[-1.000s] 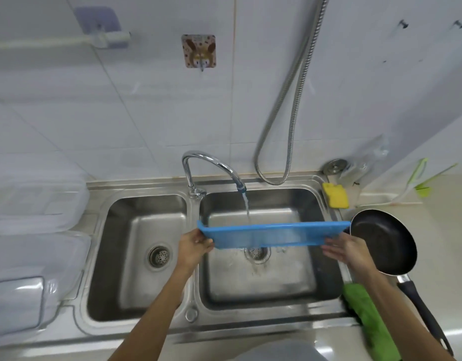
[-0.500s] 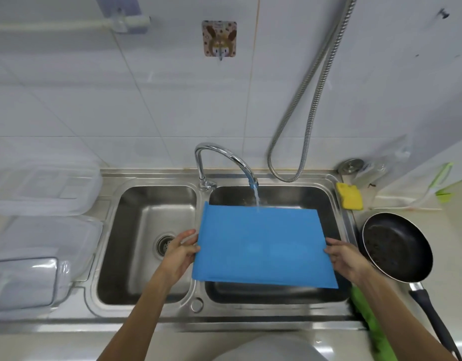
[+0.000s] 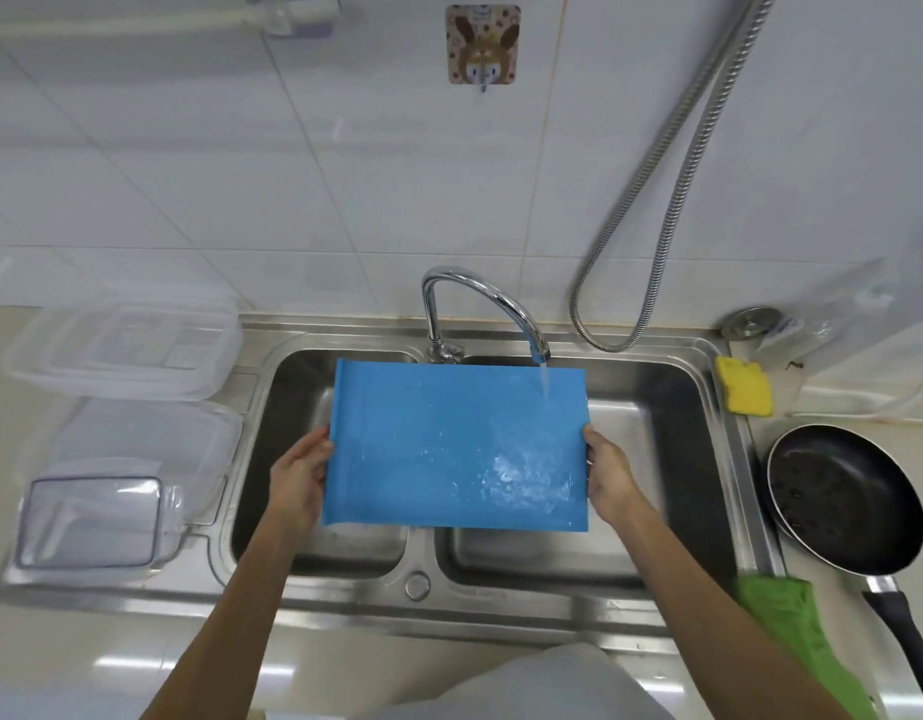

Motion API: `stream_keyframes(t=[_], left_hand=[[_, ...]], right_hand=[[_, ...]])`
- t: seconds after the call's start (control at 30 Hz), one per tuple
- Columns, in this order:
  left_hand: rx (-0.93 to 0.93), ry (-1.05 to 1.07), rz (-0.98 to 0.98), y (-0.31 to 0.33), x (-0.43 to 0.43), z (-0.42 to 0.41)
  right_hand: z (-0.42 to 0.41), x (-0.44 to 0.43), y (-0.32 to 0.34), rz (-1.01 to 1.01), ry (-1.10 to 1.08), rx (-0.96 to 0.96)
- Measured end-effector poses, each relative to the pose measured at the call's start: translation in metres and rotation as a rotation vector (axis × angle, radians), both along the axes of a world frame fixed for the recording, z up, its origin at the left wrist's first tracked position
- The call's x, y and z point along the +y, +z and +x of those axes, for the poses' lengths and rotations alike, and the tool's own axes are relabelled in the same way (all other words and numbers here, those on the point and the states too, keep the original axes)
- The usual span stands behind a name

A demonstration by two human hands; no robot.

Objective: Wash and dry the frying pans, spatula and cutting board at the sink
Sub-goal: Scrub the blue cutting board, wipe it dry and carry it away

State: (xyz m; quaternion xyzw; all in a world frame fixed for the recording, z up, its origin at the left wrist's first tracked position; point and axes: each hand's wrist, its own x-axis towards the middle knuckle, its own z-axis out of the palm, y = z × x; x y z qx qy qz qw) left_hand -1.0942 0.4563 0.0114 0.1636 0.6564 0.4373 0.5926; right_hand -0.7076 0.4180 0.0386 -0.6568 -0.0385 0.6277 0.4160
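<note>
White glazed tiles (image 3: pixel 189 174) back a double stainless-steel sink (image 3: pixel 417 610). Over it lies a thin, flat blue cutting board (image 3: pixel 449 449) — left hand (image 3: pixel 298 475) and right hand (image 3: pixel 607 472) each with its grip clamped on a short edge — wet under the curved chrome tap (image 3: pixel 480 293). On the table (image 3: pixel 85 646), right, sits a round black frying pan (image 3: pixel 844 501), perhaps crusted.

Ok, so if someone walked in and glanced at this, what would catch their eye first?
The blue board stands out first, held over the sink by the left hand and right hand at its side edges. Water from the tap lands near its far right corner. A black pan sits right of the sink, with a yellow sponge behind it.
</note>
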Motion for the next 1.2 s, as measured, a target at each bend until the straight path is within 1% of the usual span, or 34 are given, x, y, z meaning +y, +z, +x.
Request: stream_keyframes(t=[0.17,0.3,0.4,0.57,0.67,0.73,0.8,0.87,1.03,1.1,1.2], left_hand=[[0.058,0.009,0.002,0.005,0.002,-0.020],[0.056,0.001,-0.003,0.001,0.000,-0.013],[0.029,-0.002,-0.022,-0.007,-0.001,0.016],[-0.050,-0.194,-0.048,-0.028,-0.003,0.083],[-0.114,-0.253,-0.077,-0.034,-0.005,0.125],[-0.142,-0.329,-0.098,-0.034,-0.005,0.149],[-0.135,-0.405,-0.114,-0.033,-0.001,0.163],[-0.129,-0.431,-0.111,-0.033,0.009,0.168],[-0.077,-0.286,-0.055,-0.017,0.060,0.159],[-0.033,-0.283,-0.001,-0.007,0.082,0.156],[0.043,-0.335,0.057,0.001,0.108,0.158]], right_hand=[[-0.018,0.002,-0.001,-0.010,0.014,0.072],[-0.013,0.001,0.005,-0.007,0.017,0.014],[0.009,-0.004,0.005,-0.001,-0.029,-0.112],[0.062,-0.021,0.020,0.008,-0.180,-0.457],[0.096,-0.037,0.024,0.049,-0.274,-0.600],[0.113,-0.048,0.027,0.058,-0.320,-0.676],[0.127,-0.059,0.030,0.056,-0.327,-0.745],[0.139,-0.070,0.030,0.043,-0.323,-0.811],[0.149,-0.085,0.039,0.038,-0.301,-0.924],[0.149,-0.088,0.041,0.053,-0.286,-0.940],[0.148,-0.089,0.041,0.082,-0.275,-0.945]])
